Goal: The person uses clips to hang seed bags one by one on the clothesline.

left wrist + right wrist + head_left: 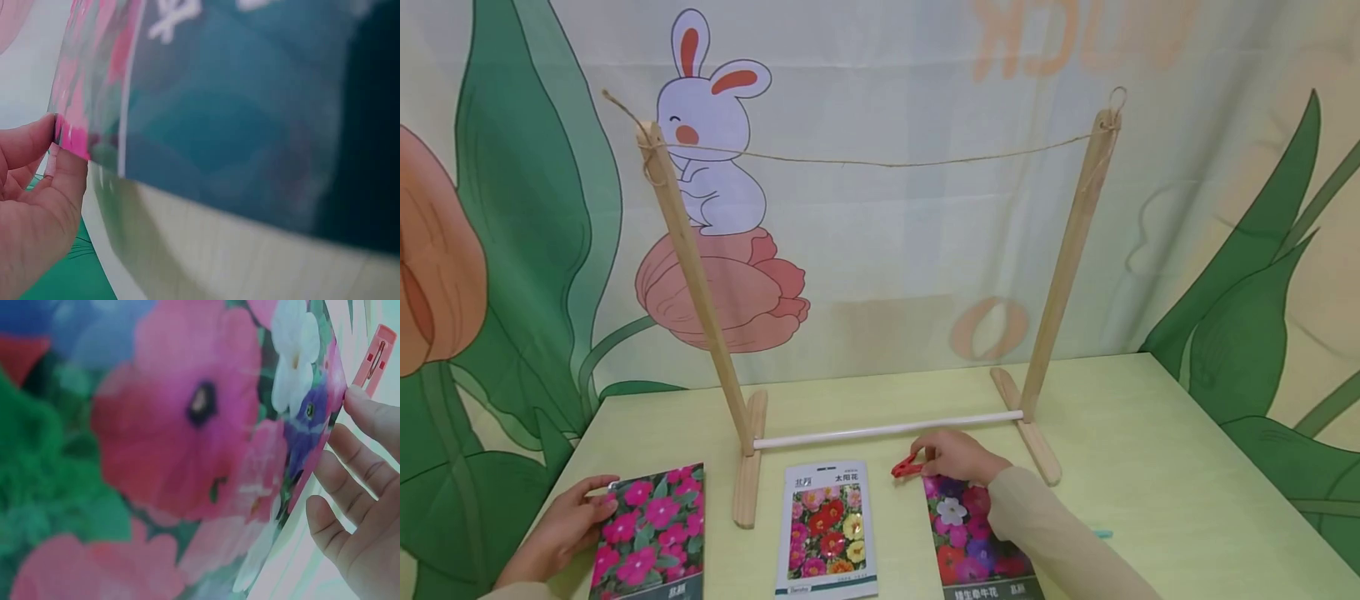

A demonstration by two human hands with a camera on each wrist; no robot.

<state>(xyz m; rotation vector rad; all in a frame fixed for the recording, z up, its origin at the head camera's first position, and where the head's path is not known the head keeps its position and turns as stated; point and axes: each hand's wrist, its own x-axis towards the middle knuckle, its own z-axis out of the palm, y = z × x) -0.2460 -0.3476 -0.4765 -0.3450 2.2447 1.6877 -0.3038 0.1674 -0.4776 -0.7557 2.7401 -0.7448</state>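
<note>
Left hand point(568, 518) pinching pink-flowered packet point(653, 533), right hand point(961, 457) pinching clip point(907, 469)

- Two hands: a left hand point(567, 521) and a right hand point(958, 458).
- Two sleeves: a left sleeve point(518, 592) and a right sleeve point(1056, 529), one behind each grip.
- Three packets: a first packet point(651, 525) in the left grip, a second packet point(827, 533) between the grips, a third packet point(955, 533) just by the right grip.
- One clip point(907, 468), in the right grip.
- One teal item point(1103, 533), partly hidden, right of the right grip.
- Two posts: a left post point(698, 273) and a right post point(1067, 267), beyond the grips.
- Two feet: a left foot point(747, 492) and a right foot point(1041, 454), under the posts.
- One rod point(887, 430), just beyond the right grip.
- One string point(887, 165), high beyond both grips.
- One table point(1150, 450), below them.
</note>
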